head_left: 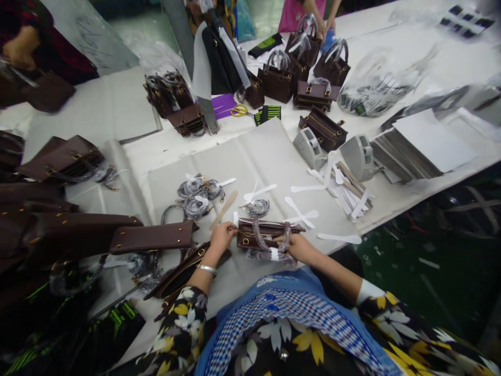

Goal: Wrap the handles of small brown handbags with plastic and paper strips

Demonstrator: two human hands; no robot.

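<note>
A small dark brown handbag (pixel 250 241) with plastic-wrapped handles lies in front of me on the table, a gold zipper along its top. My left hand (pixel 222 237) is closed in a pinch at the bag's left end, by the zipper; a white strip (pixel 235 218) stands just above those fingers. At the other end, my right hand (pixel 296 247) grips the bag near a handle, its fingertips partly hidden. Just beyond the bag sits a plastic-wrapped coiled strap (pixel 258 208). More coiled straps (pixel 195 205) lie to its left.
Brown bags (pixel 152 237) crowd my left side. White paper strips (pixel 301 211) are scattered ahead, near two grey tape dispensers (pixel 311 146) and a cardboard stack (pixel 407 149). A metal post (pixel 207 112) rises behind. Other people's hands (pixel 23 47) handle bags across the table.
</note>
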